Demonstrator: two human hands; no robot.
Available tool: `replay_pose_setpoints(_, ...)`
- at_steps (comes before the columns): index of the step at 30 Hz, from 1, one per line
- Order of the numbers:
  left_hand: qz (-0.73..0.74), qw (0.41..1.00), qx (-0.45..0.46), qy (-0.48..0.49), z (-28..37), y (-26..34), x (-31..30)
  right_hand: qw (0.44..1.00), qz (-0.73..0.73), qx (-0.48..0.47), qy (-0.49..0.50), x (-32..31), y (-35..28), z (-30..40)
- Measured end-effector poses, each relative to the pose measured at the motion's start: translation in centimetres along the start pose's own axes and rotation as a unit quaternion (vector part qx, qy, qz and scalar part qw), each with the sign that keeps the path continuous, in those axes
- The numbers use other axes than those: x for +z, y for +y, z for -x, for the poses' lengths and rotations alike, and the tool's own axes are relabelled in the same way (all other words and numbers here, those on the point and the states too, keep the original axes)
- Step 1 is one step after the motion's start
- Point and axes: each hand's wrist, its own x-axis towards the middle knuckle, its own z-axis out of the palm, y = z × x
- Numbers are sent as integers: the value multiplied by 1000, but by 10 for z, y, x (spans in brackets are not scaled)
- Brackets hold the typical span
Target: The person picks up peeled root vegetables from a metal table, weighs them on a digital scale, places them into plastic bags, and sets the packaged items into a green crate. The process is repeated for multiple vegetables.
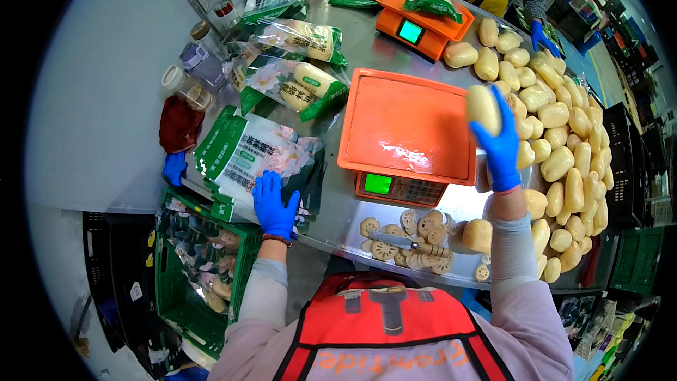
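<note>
My right hand [497, 143], in a blue glove, grips a pale peeled lotus root segment [482, 109]. It is held over the right edge of the orange tray of a digital scale [407, 124], whose display is lit green. Nothing lies on that tray. Blue-gloved too, my left hand [275, 205] rests palm down, fingers spread, on a stack of flat printed plastic bags [254, 151] at the table's near left edge. A large heap of lotus root segments [555, 116] covers the right side of the table.
A wooden-handled knife [407, 243] lies on cut lotus slices [383, 250] near the front edge. Filled bags [301, 84] and drink bottles [203, 66] stand left. Beyond, a second orange scale [418, 26] carries a filled bag near a co-worker's gloved hand [543, 38]. A green crate [174, 296] sits below.
</note>
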Motion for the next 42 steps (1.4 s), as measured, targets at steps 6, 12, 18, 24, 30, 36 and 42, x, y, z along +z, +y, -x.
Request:
replay_pose_setpoints(6,27,999,34,-2,-3,15,-18,956,248,-104,-121,72,-34,22)
replay_pose_setpoints(12,80,997,-22,-3,16,15,-18,973,186,-132,-36,36,-25,21)
replay_pose_setpoints(18,104,994,-31,-25,14,7,-10,975,-48,84,200,-87,-30,57)
replay_pose_setpoints(24,148,981,-106,-72,9,-12,-21,957,25,188,221,-141,2,137)
replay_pose_setpoints(30,138,976,-119,-115,-2,-1,-33,954,66,228,184,-133,32,183)
replay_pose_setpoints(36,173,980,-73,-71,3,-11,-13,975,21,182,127,-71,11,129)
replay_pose_setpoints(42,173,983,-42,-40,-4,13,-31,986,142,86,-10,9,3,45)
